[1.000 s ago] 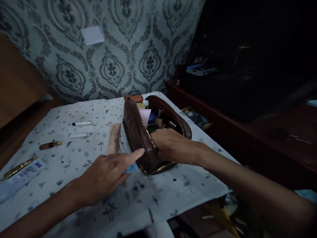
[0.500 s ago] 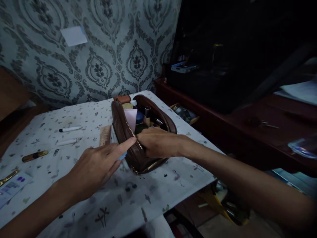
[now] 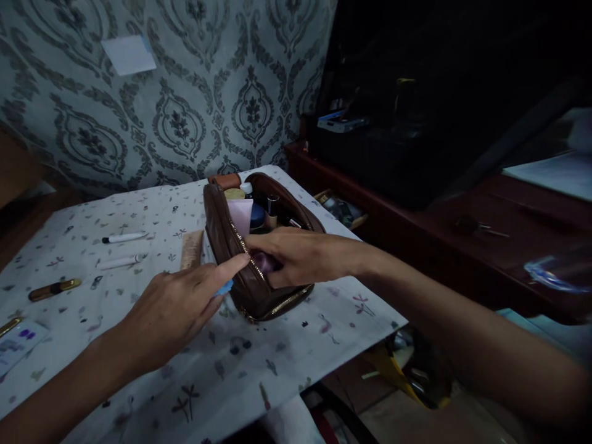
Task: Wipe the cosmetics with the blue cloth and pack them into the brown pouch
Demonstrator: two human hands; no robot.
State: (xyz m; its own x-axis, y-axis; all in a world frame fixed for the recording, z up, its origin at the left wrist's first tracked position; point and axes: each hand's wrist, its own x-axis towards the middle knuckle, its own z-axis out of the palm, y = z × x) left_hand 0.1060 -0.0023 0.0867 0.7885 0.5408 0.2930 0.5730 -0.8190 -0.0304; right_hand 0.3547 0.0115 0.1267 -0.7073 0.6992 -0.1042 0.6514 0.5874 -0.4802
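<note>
A brown zip-up makeup bag (image 3: 219, 225) lies unzipped on the table, filled with toiletries. My right hand (image 3: 296, 250) reaches into its near end, thumb and fingers around a purple rounded item (image 3: 263, 263); the fingertips are partly hidden. At the bag's left side is my left hand (image 3: 185, 302), its index finger stretched onto the zipped rim. Its thumb and other fingers are closed on a small light-blue item (image 3: 224, 288), mostly covered. Inside the bag show a pale pink packet (image 3: 240, 214), a dark blue round lid (image 3: 258, 216) and a white-capped bottle (image 3: 246, 188).
Behind my left hand lies a beige tube (image 3: 192, 248). Two white pens (image 3: 124, 237), a gold-and-brown tube (image 3: 54, 290) and a printed card (image 3: 21, 345) rest on the patterned tablecloth (image 3: 240, 376). Right of the table stands a dark red cabinet (image 3: 388, 228) with an open drawer (image 3: 340, 208).
My right hand has shifted and opened out slightly within the bag, and the purple item now shows under it. The left hand keeps its place at the rim. The view has moved slightly.
</note>
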